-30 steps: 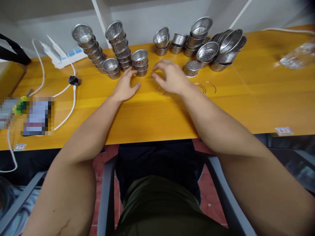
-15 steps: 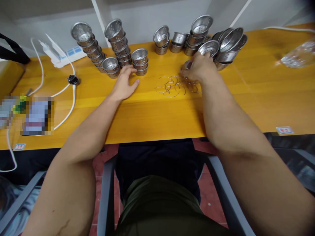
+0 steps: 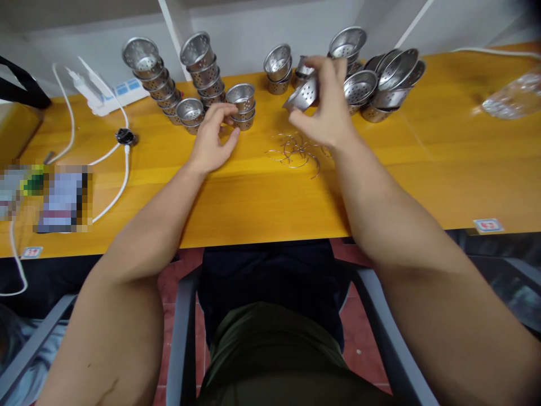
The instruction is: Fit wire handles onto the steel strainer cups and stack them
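A perforated metal strainer cup (image 3: 303, 95), tilted on its side, is lifted above the table in my right hand (image 3: 327, 104), which is closed round it. Below that hand lies a loose tangle of thin curved wires (image 3: 296, 152). My left hand (image 3: 213, 141) rests open on the table, thumb and fingers apart. Its fingertips reach the left side of a short stack of cups (image 3: 242, 98); whether they touch it I cannot tell. Just behind the left hand stand a small cup stack (image 3: 190, 111) and a tall one (image 3: 198, 53).
Another tall cup stack (image 3: 141, 56) leans at the left. More cups (image 3: 278, 62) stand at the back, with a jumbled cluster (image 3: 395, 73) to the right. A power strip (image 3: 118, 97), white cables, a blurred phone-like object (image 3: 63, 197) and a clear plastic bag (image 3: 515, 96) lie around.
My right hand has moved left and up from the right-hand cluster with a strainer cup in it. Some wires have shifted. My left hand has edged slightly closer to the short stack.
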Demonstrator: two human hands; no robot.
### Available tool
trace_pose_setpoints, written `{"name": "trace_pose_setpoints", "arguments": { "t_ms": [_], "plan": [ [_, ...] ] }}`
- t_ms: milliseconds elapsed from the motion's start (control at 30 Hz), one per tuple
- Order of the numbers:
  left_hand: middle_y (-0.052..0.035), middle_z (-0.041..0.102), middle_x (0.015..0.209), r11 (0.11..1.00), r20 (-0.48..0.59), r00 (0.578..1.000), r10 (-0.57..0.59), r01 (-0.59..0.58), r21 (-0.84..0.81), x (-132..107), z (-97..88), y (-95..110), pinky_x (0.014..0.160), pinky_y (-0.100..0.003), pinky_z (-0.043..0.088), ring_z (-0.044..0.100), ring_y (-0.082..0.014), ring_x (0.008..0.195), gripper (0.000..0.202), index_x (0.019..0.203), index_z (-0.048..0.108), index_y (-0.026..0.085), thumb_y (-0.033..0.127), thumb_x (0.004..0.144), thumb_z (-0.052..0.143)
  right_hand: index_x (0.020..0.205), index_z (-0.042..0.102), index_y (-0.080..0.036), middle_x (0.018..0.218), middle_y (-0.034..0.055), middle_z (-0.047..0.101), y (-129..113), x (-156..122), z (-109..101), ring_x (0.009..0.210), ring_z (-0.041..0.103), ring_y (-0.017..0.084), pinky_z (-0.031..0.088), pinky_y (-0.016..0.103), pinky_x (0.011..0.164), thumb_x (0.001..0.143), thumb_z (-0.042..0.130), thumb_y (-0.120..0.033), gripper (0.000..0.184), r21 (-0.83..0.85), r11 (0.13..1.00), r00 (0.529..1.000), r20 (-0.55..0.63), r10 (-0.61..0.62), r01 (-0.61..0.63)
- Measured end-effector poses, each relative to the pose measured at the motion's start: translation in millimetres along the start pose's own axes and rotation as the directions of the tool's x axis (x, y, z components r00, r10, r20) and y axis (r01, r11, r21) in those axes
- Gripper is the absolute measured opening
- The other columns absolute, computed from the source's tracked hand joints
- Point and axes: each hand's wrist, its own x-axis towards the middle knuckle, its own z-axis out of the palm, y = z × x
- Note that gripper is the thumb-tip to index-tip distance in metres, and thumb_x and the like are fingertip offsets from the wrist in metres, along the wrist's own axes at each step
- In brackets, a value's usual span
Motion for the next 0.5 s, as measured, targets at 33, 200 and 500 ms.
{"name": "trace_pose_setpoints", "arguments": {
  "t_ms": [33,200,500],
  "plan": [
    [-0.0177,0.066,0.172,1.0,0.012,1.0,0.021,-0.021,-0.017,-0.1,2.4,-0.8,0.128,-0.062,0.067,0.079,-0.0418,0.144,0.074,0.164,0.065,0.035,0.089,0.115,0.066,0.15,0.073,-0.043,0.143,0.0153,0.074,-10.3,-1.1,3.3,0.15,0.055,0.048,0.048,0.065,0.138,0.094,0.092,-0.079,0.07,0.017,0.999,0.999,0.012,-0.04,0.04],
    [-0.0219,0.058,0.183,0.974,0.096,0.983,0.154,-0.134,-0.184,-1.6,17.2,-8.6,0.134,-0.063,0.063,0.072,-0.0457,0.157,0.106,0.188,0.041,0.033,0.097,0.11,0.071,0.127,0.072,-0.038,0.149,0.0125,0.07,-39.1,-8.9,28.1,0.147,0.062,0.048,0.059,0.072,0.127,0.094,0.098,-0.069,0.052,0.14,0.985,0.983,0.142,-0.119,0.099],
    [-0.0245,0.059,0.178,0.964,0.083,0.988,0.134,-0.11,-0.242,-3.7,19.2,-4.9,0.133,-0.066,0.064,0.065,-0.05,0.162,0.115,0.183,0.045,0.03,0.101,0.101,0.082,0.125,0.078,-0.039,0.154,0.0103,0.075,-46.5,-9.2,37.8,0.153,0.064,0.05,0.054,0.077,0.134,0.092,0.108,-0.071,0.054,0.107,0.993,0.948,0.311,-0.074,0.042]
  ]
}}
